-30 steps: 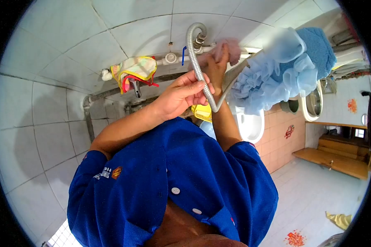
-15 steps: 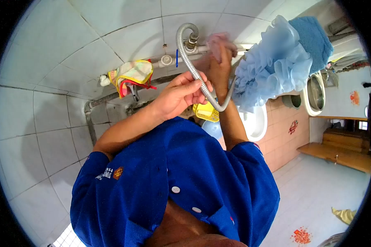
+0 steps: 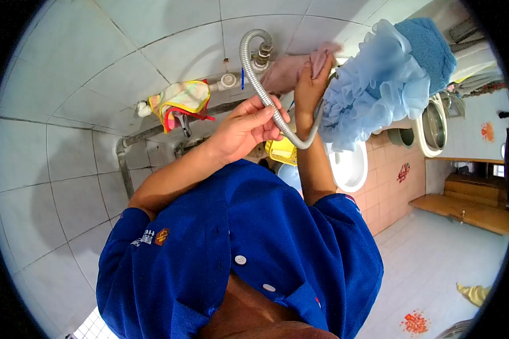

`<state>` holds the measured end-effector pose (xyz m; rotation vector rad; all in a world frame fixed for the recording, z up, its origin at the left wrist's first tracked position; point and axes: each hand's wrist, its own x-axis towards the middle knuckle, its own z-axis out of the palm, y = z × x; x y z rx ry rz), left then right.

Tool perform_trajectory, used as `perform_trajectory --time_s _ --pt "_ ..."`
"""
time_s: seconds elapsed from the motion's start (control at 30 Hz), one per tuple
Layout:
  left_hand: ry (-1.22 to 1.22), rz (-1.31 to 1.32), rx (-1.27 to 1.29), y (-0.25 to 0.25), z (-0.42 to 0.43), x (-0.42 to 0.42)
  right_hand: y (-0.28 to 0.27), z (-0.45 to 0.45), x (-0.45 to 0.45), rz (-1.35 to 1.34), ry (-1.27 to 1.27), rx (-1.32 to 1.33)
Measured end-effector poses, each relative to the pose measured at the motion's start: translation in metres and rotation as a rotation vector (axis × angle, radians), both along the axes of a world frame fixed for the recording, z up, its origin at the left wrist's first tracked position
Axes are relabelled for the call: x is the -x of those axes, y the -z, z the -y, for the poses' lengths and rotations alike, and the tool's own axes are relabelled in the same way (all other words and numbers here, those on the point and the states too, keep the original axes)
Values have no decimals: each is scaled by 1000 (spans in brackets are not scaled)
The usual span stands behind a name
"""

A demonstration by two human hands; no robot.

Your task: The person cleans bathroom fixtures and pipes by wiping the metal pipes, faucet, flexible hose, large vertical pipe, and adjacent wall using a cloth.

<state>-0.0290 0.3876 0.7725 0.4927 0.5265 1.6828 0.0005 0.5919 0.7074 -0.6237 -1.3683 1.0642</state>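
Observation:
My left hand (image 3: 251, 129) is closed around a silver flexible hose (image 3: 254, 83), with thumb and fingers pinching it midway along its length. The hose curves up to a metal fitting (image 3: 262, 55) on the tiled wall, and its lower loop bends behind my right forearm. My right hand (image 3: 310, 93) grips a pink cloth (image 3: 285, 73). Part of the cloth is bunched above the fingers, and the rest spreads leftward along the wall pipe just beside the fitting. Close to the right of that hand hangs a pale blue ruffled mesh cloth (image 3: 373, 90).
A blue towel (image 3: 430, 56) hangs at the upper right. On the left, a yellow-edged cloth (image 3: 181, 99) drapes over a tap by the white pipe (image 3: 228, 81). Below are a yellow basket (image 3: 281, 151), a white basin (image 3: 352, 169) and a wooden ledge (image 3: 461, 212).
My right hand has moved slightly up and right, and the pink cloth is now stretched out leftward along the pipe instead of bunched. My left hand stays on the hose, nearly still.

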Motion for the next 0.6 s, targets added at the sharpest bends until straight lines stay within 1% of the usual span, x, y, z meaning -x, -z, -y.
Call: perform_trajectory --time_s 0.03,0.07,0.13,0.17,0.2,0.23,0.3,0.4,0.43,0.47,0.53,0.57,0.6 --pt "-2 9 8 0 0 0 2 7 2 195 70 -80" --pt "3 8 8 1 1 -1 11 8 -2 195 75 -79" --pt "7 2 -13 1 1 1 9 10 -8 397 -277 -310" --pt "5 -1 -15 0 0 2 5 4 -17 465 -397 -187" --pt "-1 0 -8 1 1 1 7 0 -21 469 -399 -180" --pt "-6 -1 -4 1 2 1 6 -8 -22 376 -302 -98" --pt "-6 7 2 3 3 0 7 -14 -18 283 -205 -20" --pt "-2 15 9 6 4 -1 9 0 -8 372 24 -49" --pt "-4 9 2 6 2 0 -10 16 -15 384 -213 89" --pt "-5 6 -3 5 -1 3 -2 10 -12 381 -213 83" --pt "8 25 7 6 0 2 11 9 -14 349 -273 -261" --pt "2 10 5 4 1 1 13 1 -18 356 -209 -183" --pt "2 10 5 3 1 1 13 -4 -13 356 -210 -182"
